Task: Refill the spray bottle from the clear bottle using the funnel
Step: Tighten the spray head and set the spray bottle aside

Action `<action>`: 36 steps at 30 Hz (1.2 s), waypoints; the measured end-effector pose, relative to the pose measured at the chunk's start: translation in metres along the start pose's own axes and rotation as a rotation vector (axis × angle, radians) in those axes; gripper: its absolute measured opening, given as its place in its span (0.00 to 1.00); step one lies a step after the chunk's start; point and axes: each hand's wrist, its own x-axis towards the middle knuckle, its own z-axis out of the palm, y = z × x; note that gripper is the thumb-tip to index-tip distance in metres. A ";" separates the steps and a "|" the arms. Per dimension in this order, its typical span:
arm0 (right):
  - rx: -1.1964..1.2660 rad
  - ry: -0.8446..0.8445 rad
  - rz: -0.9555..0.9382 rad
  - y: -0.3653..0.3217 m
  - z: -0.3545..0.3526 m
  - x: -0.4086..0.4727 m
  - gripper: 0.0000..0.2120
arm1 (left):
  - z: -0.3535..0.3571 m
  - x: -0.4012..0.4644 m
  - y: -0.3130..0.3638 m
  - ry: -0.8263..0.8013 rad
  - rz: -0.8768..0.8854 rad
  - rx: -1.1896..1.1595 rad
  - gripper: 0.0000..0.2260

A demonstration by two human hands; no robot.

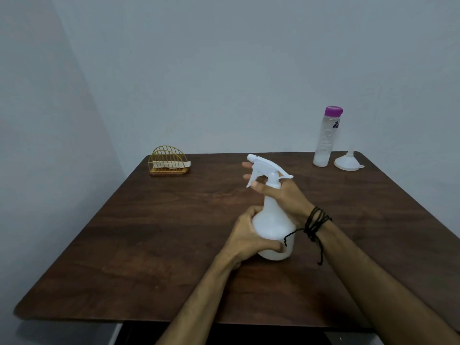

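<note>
Left hand [246, 235] curled in a grip, right hand [281, 192] wrapped higher up.

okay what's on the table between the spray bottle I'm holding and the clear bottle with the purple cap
Nothing: in the head view, only bare brown table lies between the spray bottle and the clear bottle. The funnel sits beyond, to the clear bottle's right.
</note>
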 end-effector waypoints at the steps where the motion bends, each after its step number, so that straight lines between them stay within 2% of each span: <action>1: 0.032 -0.011 -0.006 -0.004 -0.001 0.000 0.20 | 0.004 -0.003 0.003 -0.028 -0.008 -0.055 0.39; 3: 0.074 -0.003 0.009 -0.008 -0.004 0.000 0.19 | 0.013 -0.007 0.007 -0.050 -0.033 -0.150 0.39; 6: 0.048 0.027 0.049 -0.012 -0.007 -0.001 0.17 | 0.030 -0.014 0.010 0.004 -0.074 -0.235 0.41; 10: 0.015 0.047 0.084 -0.013 -0.012 -0.001 0.17 | 0.050 -0.022 0.012 0.126 -0.125 -0.202 0.41; 14: 0.014 0.054 0.168 -0.012 -0.014 -0.001 0.14 | 0.062 -0.023 0.016 0.163 -0.188 -0.185 0.40; 18: -0.047 -0.043 0.408 -0.009 -0.024 0.009 0.17 | 0.069 -0.024 0.019 0.131 -0.243 -0.260 0.35; 21: -0.102 -0.150 0.520 -0.003 -0.029 0.012 0.17 | 0.073 -0.027 0.019 0.108 -0.261 -0.290 0.31; 26: -0.216 -0.205 0.564 0.000 -0.028 0.014 0.19 | 0.075 -0.025 0.019 0.078 -0.306 -0.260 0.31; 31: -0.310 -0.303 0.722 0.011 -0.023 0.016 0.15 | 0.076 -0.025 0.021 0.057 -0.326 -0.214 0.31; 36: -0.392 -0.291 0.700 0.010 -0.019 0.016 0.11 | 0.075 -0.026 0.023 0.011 -0.294 -0.242 0.26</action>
